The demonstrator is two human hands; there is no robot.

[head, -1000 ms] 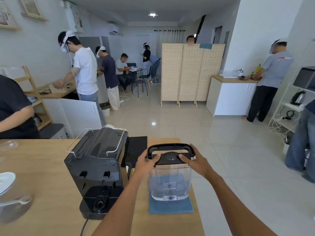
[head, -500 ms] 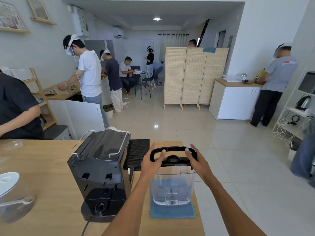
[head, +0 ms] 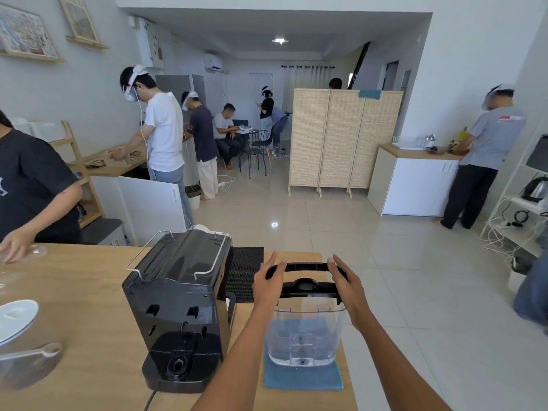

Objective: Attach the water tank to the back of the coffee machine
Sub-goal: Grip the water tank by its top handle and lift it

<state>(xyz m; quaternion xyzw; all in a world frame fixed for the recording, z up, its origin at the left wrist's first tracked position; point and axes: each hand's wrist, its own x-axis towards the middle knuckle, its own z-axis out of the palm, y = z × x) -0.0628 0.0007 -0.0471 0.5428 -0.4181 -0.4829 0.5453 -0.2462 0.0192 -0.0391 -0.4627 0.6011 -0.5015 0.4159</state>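
Note:
The clear water tank (head: 305, 336), with its black lid and raised black handle, stands upright on a blue cloth (head: 302, 378) near the table's right edge. My left hand (head: 268, 281) presses the left side of the lid, fingers reaching up to the handle. My right hand (head: 345, 287) clasps the right side the same way. The black coffee machine (head: 178, 307) stands just left of the tank, its back facing me, with a round socket low on its base. A hand's width separates tank and machine.
A black ribbed mat (head: 244, 271) lies behind the tank on the wooden table (head: 74, 292). A white dish (head: 14, 318) and a spoon (head: 32, 351) sit at the left. Another person's hand (head: 17, 250) rests on a glass at the far left. Several people work in the room beyond.
The tank's handle has swung up from the lid. My fingers have spread upward along both sides of it. The tank stays over the blue cloth.

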